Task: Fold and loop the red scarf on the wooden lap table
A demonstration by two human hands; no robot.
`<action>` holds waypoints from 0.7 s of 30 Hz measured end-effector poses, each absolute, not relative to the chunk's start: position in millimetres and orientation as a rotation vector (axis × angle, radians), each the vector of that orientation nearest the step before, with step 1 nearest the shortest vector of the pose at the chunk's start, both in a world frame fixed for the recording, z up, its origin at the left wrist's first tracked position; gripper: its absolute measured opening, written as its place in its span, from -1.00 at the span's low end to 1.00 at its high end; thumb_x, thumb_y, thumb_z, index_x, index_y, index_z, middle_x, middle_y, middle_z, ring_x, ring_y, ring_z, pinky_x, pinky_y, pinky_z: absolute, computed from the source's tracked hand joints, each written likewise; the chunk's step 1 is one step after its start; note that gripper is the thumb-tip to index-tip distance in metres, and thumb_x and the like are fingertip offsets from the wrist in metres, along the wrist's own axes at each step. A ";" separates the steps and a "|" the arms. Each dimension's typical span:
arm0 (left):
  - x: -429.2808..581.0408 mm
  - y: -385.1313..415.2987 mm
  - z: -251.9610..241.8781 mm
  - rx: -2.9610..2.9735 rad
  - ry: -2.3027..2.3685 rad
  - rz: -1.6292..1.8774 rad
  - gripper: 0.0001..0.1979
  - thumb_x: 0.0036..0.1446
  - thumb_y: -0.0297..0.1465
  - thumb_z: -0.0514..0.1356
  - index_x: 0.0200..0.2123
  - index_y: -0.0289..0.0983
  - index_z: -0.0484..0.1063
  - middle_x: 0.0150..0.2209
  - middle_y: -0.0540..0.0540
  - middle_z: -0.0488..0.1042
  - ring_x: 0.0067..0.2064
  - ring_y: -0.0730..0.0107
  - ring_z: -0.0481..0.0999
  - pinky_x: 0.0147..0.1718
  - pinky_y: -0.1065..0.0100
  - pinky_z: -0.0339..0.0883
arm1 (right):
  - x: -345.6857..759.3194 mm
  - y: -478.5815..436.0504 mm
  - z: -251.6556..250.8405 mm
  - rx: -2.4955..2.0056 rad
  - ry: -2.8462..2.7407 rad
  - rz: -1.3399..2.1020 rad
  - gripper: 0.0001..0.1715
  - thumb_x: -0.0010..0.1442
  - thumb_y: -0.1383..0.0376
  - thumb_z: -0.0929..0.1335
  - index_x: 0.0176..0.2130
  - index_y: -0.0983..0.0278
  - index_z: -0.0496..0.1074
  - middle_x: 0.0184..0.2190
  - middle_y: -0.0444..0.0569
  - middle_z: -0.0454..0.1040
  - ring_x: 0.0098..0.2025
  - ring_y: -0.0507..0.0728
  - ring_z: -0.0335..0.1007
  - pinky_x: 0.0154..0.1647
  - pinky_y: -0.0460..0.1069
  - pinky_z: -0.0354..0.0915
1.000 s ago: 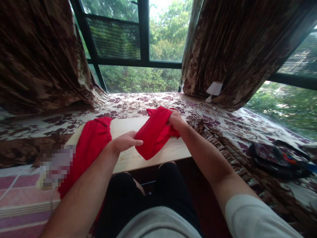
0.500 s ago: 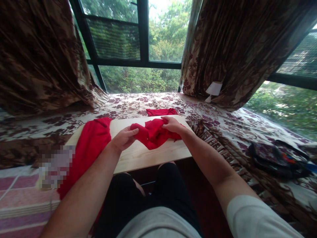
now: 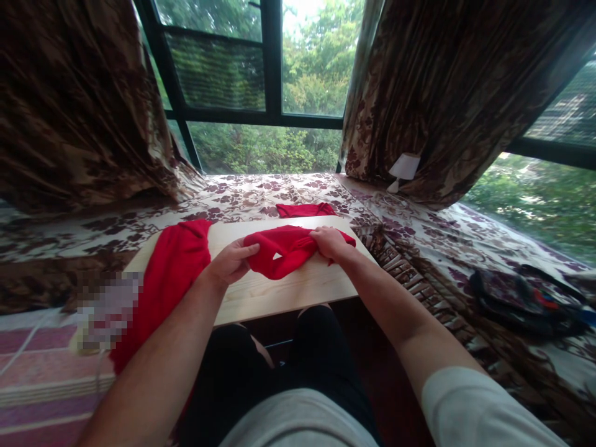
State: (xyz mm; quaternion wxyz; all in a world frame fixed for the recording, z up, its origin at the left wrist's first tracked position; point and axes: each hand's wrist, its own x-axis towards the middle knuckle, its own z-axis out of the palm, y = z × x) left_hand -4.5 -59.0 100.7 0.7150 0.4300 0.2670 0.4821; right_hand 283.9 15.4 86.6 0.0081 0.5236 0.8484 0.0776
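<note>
A small red cloth hangs stretched between my two hands just above a pale wooden board. My left hand pinches its left end, fingers closed. Gripping the right end is my right hand, also closed. A larger red garment drapes over the board's left end and down toward my lap. Another folded red cloth lies flat beyond the board's far edge.
The board rests over my knees on a floral-patterned bedspread. Brown patterned curtains hang left and right of a dark-framed window. A dark bag lies at the right. A blurred patch sits at the left near a striped mat.
The red cloth hung bunched from my raised right hand; both hands lowered it, took its ends and pulled it out sideways. The folded cloth behind came into sight.
</note>
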 end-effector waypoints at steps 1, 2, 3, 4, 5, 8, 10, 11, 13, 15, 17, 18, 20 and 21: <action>-4.8 -59.2 101.5 0.962 0.586 1.054 -0.72 -0.15 -0.43 0.50 -0.31 -0.39 0.62 -0.38 -0.16 0.64 -0.39 0.31 0.63 -0.33 0.40 0.55 | 285.9 17.3 87.2 1.644 2.662 0.325 -0.71 0.22 0.37 0.34 -0.06 0.29 0.52 -0.05 0.20 0.53 0.03 0.30 0.42 -0.01 0.05 0.31; -5.3 -59.2 102.1 0.971 0.581 1.044 -0.71 -0.16 -0.43 0.50 -0.31 -0.39 0.62 -0.38 -0.17 0.64 -0.39 0.30 0.63 -0.32 0.40 0.55 | 288.0 19.1 87.8 1.660 2.675 0.385 -0.71 0.24 0.37 0.31 -0.06 0.29 0.51 -0.05 0.21 0.52 0.02 0.30 0.42 -0.03 0.04 0.31; -5.9 -59.0 102.7 0.977 0.575 1.039 -0.70 -0.16 -0.43 0.50 -0.30 -0.40 0.62 -0.37 -0.17 0.65 -0.38 0.29 0.64 -0.31 0.40 0.55 | 290.0 20.8 88.6 1.669 2.681 0.419 -0.70 0.26 0.37 0.29 -0.04 0.30 0.50 -0.05 0.21 0.51 0.02 0.29 0.41 -0.04 0.04 0.30; -6.8 -58.6 103.2 0.980 0.569 1.040 -0.71 -0.15 -0.44 0.49 -0.29 -0.40 0.62 -0.37 -0.17 0.65 -0.37 0.29 0.64 -0.31 0.40 0.55 | 292.1 22.4 89.4 1.669 2.689 0.437 -0.69 0.28 0.36 0.27 -0.03 0.31 0.50 -0.05 0.22 0.50 0.01 0.28 0.40 -0.05 0.04 0.29; -8.0 -58.0 103.5 0.979 0.562 1.049 -0.71 -0.14 -0.45 0.49 -0.29 -0.40 0.62 -0.36 -0.17 0.65 -0.36 0.29 0.64 -0.30 0.40 0.55 | 294.4 24.1 90.3 1.657 2.699 0.442 -0.68 0.29 0.36 0.26 -0.02 0.31 0.50 -0.05 0.22 0.49 0.01 0.28 0.39 -0.04 0.04 0.28; -14.1 -54.8 104.8 0.960 0.547 1.091 -0.75 -0.12 -0.48 0.46 -0.30 -0.40 0.61 -0.36 -0.16 0.65 -0.37 0.29 0.63 -0.32 0.40 0.55 | 302.3 29.1 92.7 1.607 2.734 0.443 -0.69 0.30 0.33 0.27 -0.03 0.32 0.50 -0.07 0.21 0.49 0.01 0.28 0.39 0.02 0.05 0.23; -20.3 -52.1 106.4 0.950 0.533 1.119 -0.79 -0.09 -0.50 0.43 -0.31 -0.40 0.61 -0.39 -0.14 0.64 -0.40 0.29 0.62 -0.34 0.39 0.56 | 308.6 32.4 93.8 1.591 2.751 0.461 -0.71 0.30 0.33 0.28 -0.05 0.33 0.51 -0.07 0.20 0.50 0.01 0.27 0.39 0.06 0.06 0.20; -23.8 -50.8 107.5 0.948 0.525 1.128 -0.81 -0.08 -0.51 0.42 -0.31 -0.40 0.60 -0.41 -0.13 0.64 -0.41 0.29 0.62 -0.35 0.38 0.56 | 311.9 33.8 94.2 1.591 2.757 0.471 -0.72 0.30 0.33 0.28 -0.05 0.33 0.50 -0.07 0.19 0.50 0.02 0.27 0.39 0.07 0.05 0.19; -30.7 -48.4 110.4 0.950 0.522 1.136 -0.83 -0.05 -0.52 0.38 -0.30 -0.39 0.59 -0.43 -0.12 0.63 -0.43 0.28 0.62 -0.38 0.37 0.57 | 318.0 36.2 94.9 1.593 2.772 0.483 -0.73 0.30 0.32 0.29 -0.06 0.34 0.49 -0.06 0.18 0.51 0.02 0.25 0.39 0.07 0.04 0.19; -36.5 -46.9 114.0 0.957 0.555 1.124 -0.82 -0.04 -0.53 0.37 -0.29 -0.40 0.59 -0.42 -0.15 0.64 -0.43 0.26 0.63 -0.41 0.39 0.57 | 322.5 37.4 95.8 1.594 2.793 0.490 -0.74 0.29 0.29 0.32 -0.07 0.35 0.49 -0.07 0.18 0.51 0.01 0.25 0.40 0.07 0.03 0.19; -40.3 -46.8 117.9 0.965 0.597 1.110 -0.82 -0.04 -0.53 0.37 -0.29 -0.40 0.59 -0.40 -0.18 0.64 -0.42 0.23 0.65 -0.43 0.40 0.57 | 324.8 37.5 96.8 1.594 2.820 0.491 -0.73 0.27 0.25 0.35 -0.07 0.35 0.48 -0.09 0.18 0.51 0.00 0.26 0.40 0.07 0.03 0.20; -41.5 -47.3 119.7 0.969 0.606 1.111 -0.83 -0.05 -0.53 0.37 -0.30 -0.40 0.59 -0.40 -0.18 0.64 -0.42 0.21 0.65 -0.44 0.40 0.57 | 325.0 37.2 97.3 1.588 2.836 0.488 -0.70 0.26 0.23 0.37 -0.06 0.35 0.48 -0.08 0.18 0.50 0.01 0.27 0.39 0.07 0.03 0.20; -43.2 -48.9 122.7 0.969 0.592 1.151 -0.83 -0.07 -0.54 0.38 -0.32 -0.40 0.59 -0.40 -0.17 0.64 -0.44 0.24 0.64 -0.45 0.41 0.56 | 324.3 36.6 97.9 1.568 2.866 0.474 -0.62 0.23 0.23 0.39 0.02 0.34 0.44 -0.04 0.17 0.49 0.03 0.27 0.39 0.07 0.03 0.20; -44.0 -50.0 123.6 0.963 0.572 1.185 -0.84 -0.08 -0.54 0.39 -0.33 -0.39 0.59 -0.41 -0.16 0.64 -0.45 0.26 0.63 -0.45 0.41 0.56 | 323.7 36.3 97.8 1.560 2.876 0.462 -0.59 0.23 0.25 0.39 0.05 0.34 0.43 -0.02 0.17 0.48 0.04 0.27 0.38 0.07 0.03 0.19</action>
